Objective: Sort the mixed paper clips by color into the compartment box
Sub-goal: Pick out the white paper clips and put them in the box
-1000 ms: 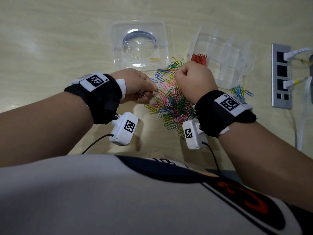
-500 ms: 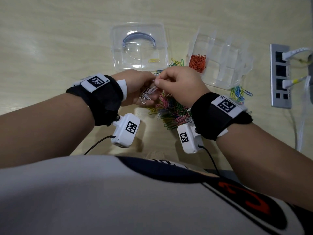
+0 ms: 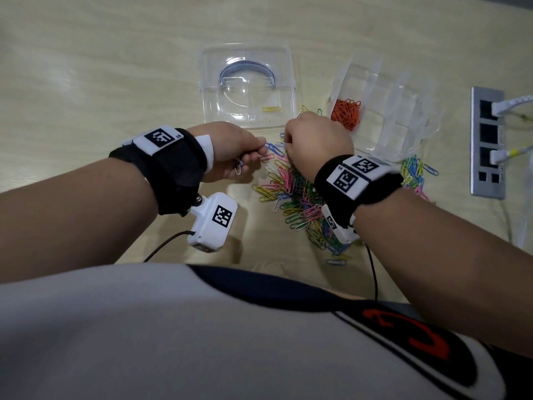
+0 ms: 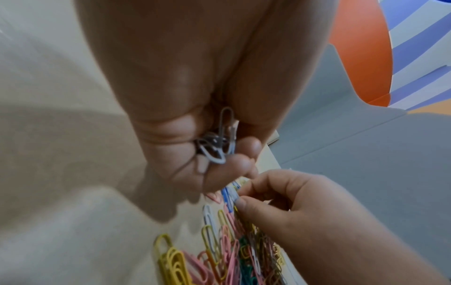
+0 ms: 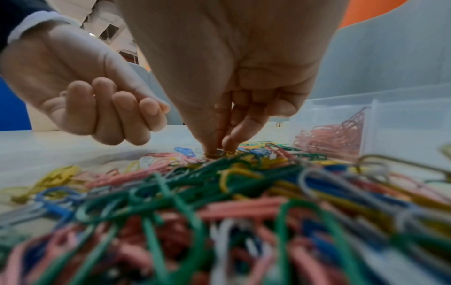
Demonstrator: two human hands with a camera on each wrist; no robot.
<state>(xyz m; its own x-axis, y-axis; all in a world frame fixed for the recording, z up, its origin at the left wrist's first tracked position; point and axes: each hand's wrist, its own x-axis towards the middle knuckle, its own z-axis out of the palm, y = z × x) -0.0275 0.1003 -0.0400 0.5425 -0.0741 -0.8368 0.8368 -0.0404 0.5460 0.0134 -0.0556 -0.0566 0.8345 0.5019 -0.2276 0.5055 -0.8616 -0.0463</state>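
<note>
wooden desk (image 3: 86,82): left hand (image 3: 230,151) clutches seemingly white clips (image 4: 217,142)

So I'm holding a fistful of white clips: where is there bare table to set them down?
Bare wood lies left of the clear lid and left hand. It is crowded from the mixed pile under the right hand to the compartment box.

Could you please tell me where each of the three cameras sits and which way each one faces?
Head: looks down at the table, both forearms, left hand, right hand, compartment box.
Left wrist: under the left palm, looks along its fingers gripping white clips.
Right wrist: low over the clip pile, faces the right fingers in it.
Shared: both wrist views show both hands.
</note>
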